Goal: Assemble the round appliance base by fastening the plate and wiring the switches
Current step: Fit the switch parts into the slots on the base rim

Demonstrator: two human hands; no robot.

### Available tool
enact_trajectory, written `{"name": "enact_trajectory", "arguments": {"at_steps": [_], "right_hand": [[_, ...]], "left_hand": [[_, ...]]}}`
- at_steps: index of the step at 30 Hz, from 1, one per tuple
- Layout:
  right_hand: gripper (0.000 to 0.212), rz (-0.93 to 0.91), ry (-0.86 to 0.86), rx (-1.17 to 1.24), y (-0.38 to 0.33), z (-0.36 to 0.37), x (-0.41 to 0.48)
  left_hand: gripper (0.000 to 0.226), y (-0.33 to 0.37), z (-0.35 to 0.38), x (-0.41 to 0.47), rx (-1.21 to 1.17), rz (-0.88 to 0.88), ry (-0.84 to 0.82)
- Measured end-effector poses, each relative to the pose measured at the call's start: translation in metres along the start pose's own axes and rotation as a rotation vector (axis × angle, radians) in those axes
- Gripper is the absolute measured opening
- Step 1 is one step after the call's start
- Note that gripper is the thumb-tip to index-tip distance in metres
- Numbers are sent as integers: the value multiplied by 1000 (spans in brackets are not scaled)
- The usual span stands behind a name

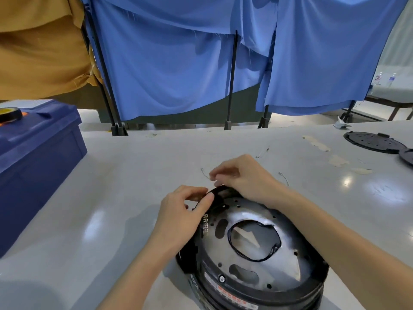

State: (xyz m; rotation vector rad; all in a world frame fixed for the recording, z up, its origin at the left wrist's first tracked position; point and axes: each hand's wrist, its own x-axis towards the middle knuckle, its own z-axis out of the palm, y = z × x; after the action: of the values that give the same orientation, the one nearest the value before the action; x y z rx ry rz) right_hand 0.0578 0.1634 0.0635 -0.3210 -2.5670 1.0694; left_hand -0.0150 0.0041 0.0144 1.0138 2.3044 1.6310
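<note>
The round base [279, 291] lies on the near part of the table [111, 175], a little right of centre, plate side turned up; being circular it has no long axis, and its labelled wall faces the person. The left hand [181, 211] pinches the far-left rim of the base between thumb and curled fingers, so nearly all of the base lies nearer than the grip. The right hand [243, 175] hovers over the far rim, fingertips drawn close together; the blur hides whether they hold anything. The base is black, ribbed plastic; the metal plate [286, 260] inside it is shiny and slightly domed, pierced by small holes, slots and a large rounded central opening edged in black; a hex bolt [221, 279] sits at its near edge. Thin wires [283, 177] lie loose on the glossy pale table beyond the hands; black round covers [373, 142] sit far right; a blue crate [38, 148] with a tape roll [10, 114] on it stands left; blue curtains [178, 63] hang behind.
</note>
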Motion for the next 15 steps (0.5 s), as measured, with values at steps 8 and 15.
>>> {"name": "enact_trajectory", "arguments": {"at_steps": [8, 15], "right_hand": [[33, 222, -104, -397, 69, -13, 81], [40, 129, -220, -877, 99, 5, 112]], "left_hand": [[11, -12, 16, 24, -169, -84, -5], [12, -23, 18, 20, -271, -99, -32]]}}
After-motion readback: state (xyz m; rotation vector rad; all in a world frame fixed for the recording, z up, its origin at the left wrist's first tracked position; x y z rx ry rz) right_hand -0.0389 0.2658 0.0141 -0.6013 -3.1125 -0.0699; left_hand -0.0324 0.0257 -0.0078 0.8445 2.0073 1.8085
